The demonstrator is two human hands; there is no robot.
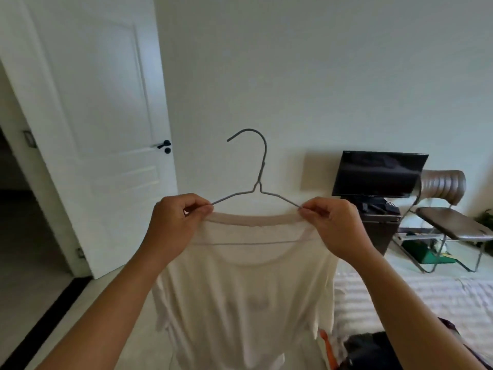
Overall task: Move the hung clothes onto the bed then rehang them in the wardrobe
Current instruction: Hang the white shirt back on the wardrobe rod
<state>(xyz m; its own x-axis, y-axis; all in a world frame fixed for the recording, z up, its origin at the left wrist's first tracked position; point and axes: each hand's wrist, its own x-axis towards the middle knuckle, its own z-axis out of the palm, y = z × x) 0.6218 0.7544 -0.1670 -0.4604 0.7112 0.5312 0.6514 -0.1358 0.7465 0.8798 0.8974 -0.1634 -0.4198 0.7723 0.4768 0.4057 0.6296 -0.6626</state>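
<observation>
A cream T-shirt (245,303) hangs in front of me on a thin grey wire hanger (257,182), whose hook points up and left. My left hand (173,222) pinches the shirt's collar and the hanger's left shoulder wire. My right hand (333,225) pinches the collar and the right shoulder wire. The hanger's lower bar shows faintly through the fabric. The bed (426,303) with a white cover lies at the lower right, with dark clothes (373,348) and something orange on it near the bottom edge. The wardrobe is out of view.
A white door (101,129) with a black handle stands open at the left, beside a dark doorway. A dark monitor (376,174) sits on a small cabinet at the right, next to a brown folding chair (450,217). A plain white wall is ahead.
</observation>
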